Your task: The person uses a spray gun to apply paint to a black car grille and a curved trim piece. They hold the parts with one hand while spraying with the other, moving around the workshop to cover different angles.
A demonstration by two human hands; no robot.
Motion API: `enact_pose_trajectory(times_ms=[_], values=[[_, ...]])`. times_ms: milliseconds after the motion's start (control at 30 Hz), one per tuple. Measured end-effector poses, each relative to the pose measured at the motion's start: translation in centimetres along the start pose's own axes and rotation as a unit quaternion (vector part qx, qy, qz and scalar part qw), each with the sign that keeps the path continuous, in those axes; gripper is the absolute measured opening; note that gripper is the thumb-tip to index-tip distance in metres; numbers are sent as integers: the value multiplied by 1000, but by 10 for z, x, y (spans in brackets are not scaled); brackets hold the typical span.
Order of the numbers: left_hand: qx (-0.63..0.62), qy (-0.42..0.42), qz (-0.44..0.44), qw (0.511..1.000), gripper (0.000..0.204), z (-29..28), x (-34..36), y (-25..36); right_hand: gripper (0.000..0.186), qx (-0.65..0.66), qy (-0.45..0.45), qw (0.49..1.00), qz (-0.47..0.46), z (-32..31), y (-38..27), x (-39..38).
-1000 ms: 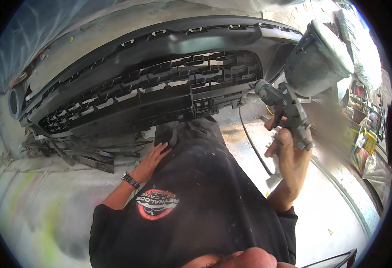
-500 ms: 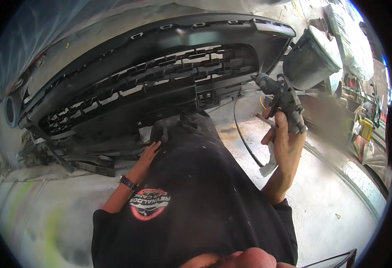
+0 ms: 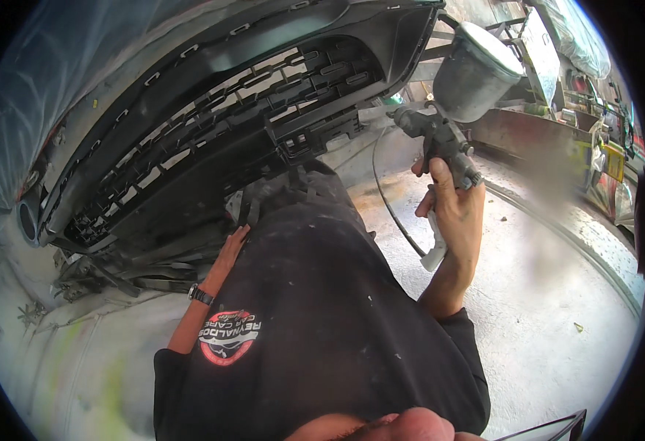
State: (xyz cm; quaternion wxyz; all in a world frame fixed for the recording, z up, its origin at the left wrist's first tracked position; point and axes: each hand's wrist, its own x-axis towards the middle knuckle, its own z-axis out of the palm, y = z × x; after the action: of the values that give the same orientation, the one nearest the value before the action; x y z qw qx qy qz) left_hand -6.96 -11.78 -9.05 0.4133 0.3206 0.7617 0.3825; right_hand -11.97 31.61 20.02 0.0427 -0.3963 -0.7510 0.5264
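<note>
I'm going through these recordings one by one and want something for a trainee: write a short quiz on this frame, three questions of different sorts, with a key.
1. Multiple choice: what does the right hand hold?
A) a roll of tape
B) a spray gun
C) a sanding block

2. True or false: the watch is on the same arm as the left hand.

3. Fill in the blank: the long panel with grille openings is ____ in colour.

Key: 1. B, gripped by its handle. 2. True. 3. Black.
</note>
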Motion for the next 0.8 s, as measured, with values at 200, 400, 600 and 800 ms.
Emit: enact_pose_trajectory(times_ms=[200,400,600,800], values=[[17,-24,-12,999,63,-15,8,19,30,-75,84,994,16,-18,18,10],[30,-30,-26,999,63,-27,13,39,26,16,27,999,42,-42,31,13],[42,-42,-27,998,62,-34,24,50,32,136,-72,986,58,-54,37,4],[51,-29,-42,997,62,-44,19,85,30,35,11,999,14,-43,33,23]])
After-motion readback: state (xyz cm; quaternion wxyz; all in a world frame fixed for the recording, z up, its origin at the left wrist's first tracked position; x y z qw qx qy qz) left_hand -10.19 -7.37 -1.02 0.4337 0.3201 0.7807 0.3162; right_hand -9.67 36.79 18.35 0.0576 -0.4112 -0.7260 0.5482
